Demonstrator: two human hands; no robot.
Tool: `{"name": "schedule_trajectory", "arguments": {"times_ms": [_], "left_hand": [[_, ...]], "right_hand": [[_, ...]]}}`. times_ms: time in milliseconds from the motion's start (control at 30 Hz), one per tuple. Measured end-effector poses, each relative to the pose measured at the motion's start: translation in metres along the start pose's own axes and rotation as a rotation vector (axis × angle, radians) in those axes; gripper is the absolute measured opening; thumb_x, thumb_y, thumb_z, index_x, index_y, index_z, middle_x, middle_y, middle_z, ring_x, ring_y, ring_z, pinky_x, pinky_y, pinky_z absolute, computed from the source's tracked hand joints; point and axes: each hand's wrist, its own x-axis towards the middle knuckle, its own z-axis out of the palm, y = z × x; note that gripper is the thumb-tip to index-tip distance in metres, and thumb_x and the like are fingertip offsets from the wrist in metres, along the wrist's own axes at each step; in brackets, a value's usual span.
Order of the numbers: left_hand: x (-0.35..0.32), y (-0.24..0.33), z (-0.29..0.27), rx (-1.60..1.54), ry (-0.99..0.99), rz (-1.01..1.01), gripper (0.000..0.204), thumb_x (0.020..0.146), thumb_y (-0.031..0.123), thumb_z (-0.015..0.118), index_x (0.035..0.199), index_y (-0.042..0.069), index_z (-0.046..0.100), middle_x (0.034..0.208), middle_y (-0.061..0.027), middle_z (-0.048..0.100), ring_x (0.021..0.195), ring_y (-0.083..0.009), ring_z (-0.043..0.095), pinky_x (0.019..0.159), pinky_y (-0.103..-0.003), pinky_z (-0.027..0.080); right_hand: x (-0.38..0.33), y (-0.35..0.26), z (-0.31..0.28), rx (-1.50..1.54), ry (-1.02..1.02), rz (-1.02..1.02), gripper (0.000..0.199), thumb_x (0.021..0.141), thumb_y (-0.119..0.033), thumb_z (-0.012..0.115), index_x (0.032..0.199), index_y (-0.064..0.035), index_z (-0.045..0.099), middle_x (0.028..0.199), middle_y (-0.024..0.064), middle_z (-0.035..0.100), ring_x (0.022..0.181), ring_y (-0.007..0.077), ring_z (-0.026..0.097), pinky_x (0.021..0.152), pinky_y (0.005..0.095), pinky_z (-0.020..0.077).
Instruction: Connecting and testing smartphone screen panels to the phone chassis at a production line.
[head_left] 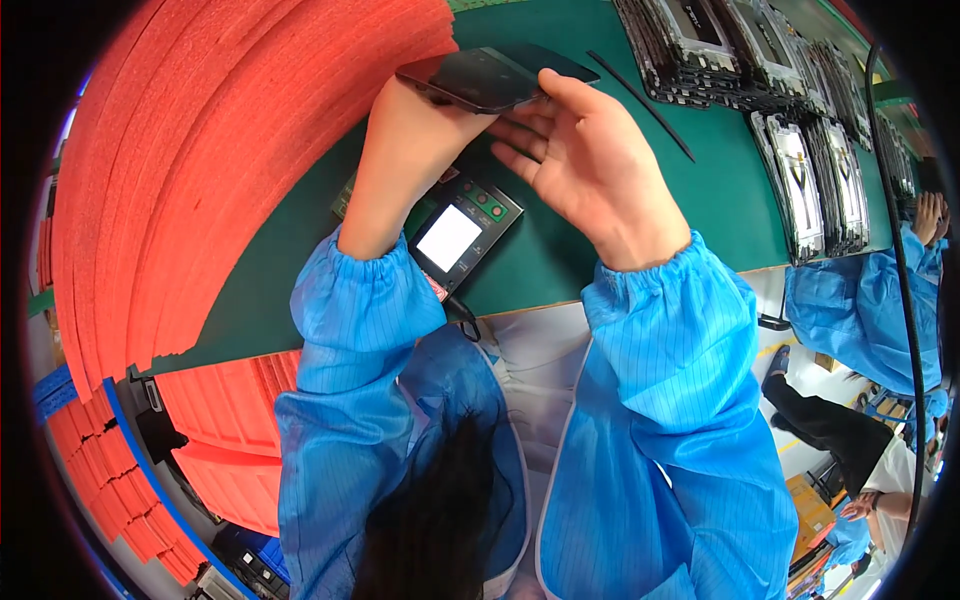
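Near the top centre of the frame, both hands hold a flat dark glossy rectangular panel (487, 77) above the green worktop (560, 250). The left hand (415, 135) grips its underside; the right hand (585, 160) pinches its right edge. Below them lies a small black tester with a lit white screen (455, 235).

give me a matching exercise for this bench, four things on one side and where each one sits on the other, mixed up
Things:
1. dark flat panel
2. small tester with a lit white screen
3. stack of red foam sheets
4. thin black rod

Places:
A. lying on the green mat, to the right of the hands
B. piled along the left side of the bench
C. held up between the left hand and the right hand
D. on the green mat, below the hands

Pairs: 1-C, 2-D, 3-B, 4-A
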Motion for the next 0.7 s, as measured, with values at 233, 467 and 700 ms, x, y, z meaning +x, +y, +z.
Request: {"name": "schedule_trajectory", "arguments": {"times_ms": [233, 467, 700], "left_hand": [[-0.001, 0.009, -0.005, 0.041, -0.051, -0.060, 0.027, 0.080, 0.017, 0.068, 0.101, 0.002, 0.061, 0.088, -0.0053, 0.065, 0.077, -0.0143, 0.060, 0.060, -0.028, 0.046], [-0.034, 0.014, -0.020, 0.291, 0.133, 0.040, 0.025, 0.078, 0.021, 0.067, 0.097, 0.005, 0.063, 0.082, -0.0071, 0.059, 0.073, -0.0217, 0.057, 0.068, -0.035, 0.044], [-0.111, 0.003, -0.019, 0.572, 0.212, 0.560, 0.037, 0.070, 0.033, 0.070, 0.103, 0.016, 0.067, 0.107, -0.0078, 0.051, 0.098, -0.0271, 0.047, 0.085, -0.041, 0.038]], "right_hand": [[0.000, -0.001, 0.000, 0.013, -0.003, -0.010, 0.026, 0.093, -0.027, 0.048, 0.102, -0.0047, 0.058, 0.101, 0.0108, 0.061, 0.102, 0.0249, 0.052, 0.093, 0.0367, 0.0378], [-0.001, -0.002, -0.007, -0.019, -0.076, -0.003, 0.021, 0.092, -0.026, 0.053, 0.097, -0.0068, 0.059, 0.093, 0.0077, 0.062, 0.094, 0.0221, 0.055, 0.087, 0.0355, 0.0405], [0.012, -0.001, -0.046, -0.039, -0.278, 0.035, 0.017, 0.092, -0.025, 0.055, 0.094, -0.0076, 0.058, 0.088, 0.0047, 0.061, 0.084, 0.0176, 0.056, 0.076, 0.0318, 0.0430]]}}
